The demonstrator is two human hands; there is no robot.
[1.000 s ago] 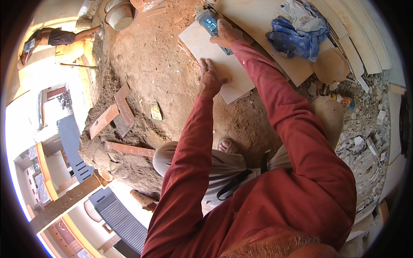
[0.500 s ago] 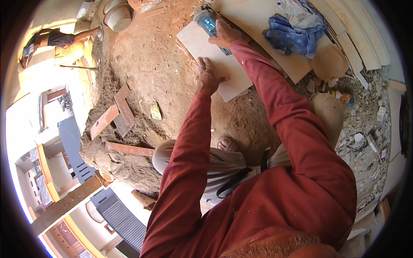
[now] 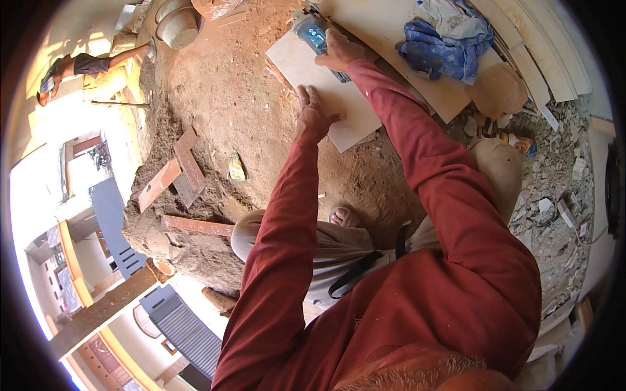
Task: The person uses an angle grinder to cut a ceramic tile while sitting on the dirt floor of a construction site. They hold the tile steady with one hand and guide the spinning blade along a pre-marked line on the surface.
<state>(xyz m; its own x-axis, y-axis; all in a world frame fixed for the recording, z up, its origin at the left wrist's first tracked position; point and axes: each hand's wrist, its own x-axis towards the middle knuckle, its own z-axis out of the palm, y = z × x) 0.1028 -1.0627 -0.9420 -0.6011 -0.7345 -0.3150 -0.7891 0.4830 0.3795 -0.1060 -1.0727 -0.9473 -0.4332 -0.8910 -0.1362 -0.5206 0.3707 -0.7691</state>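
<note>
My right hand (image 3: 342,51) is wrapped around a blue handheld power cutter (image 3: 310,34), which rests along the far right edge of a pale rectangular tile (image 3: 355,120). The cutter's blade is hidden from this angle. My left hand (image 3: 314,118) lies flat on the tile's left side, thumb stretched to the right and holding nothing. The tile lies on the brown dirt ground. Right beside it are larger pale boards or tiles (image 3: 450,104), with a crumpled blue and white cloth (image 3: 443,49) on top.
Broken rubble (image 3: 554,195) covers the ground at right. Reddish tile strips (image 3: 189,156) and a small yellow wrapper (image 3: 236,166) lie at left. Grey buckets (image 3: 177,29) stand at the far left, near another person (image 3: 91,64). A round brownish piece (image 3: 499,91) leans by the boards.
Both hands, the cutter and the tile hold nearly the same position. The view shifts slightly, and the other person at far left has changed posture a little.
</note>
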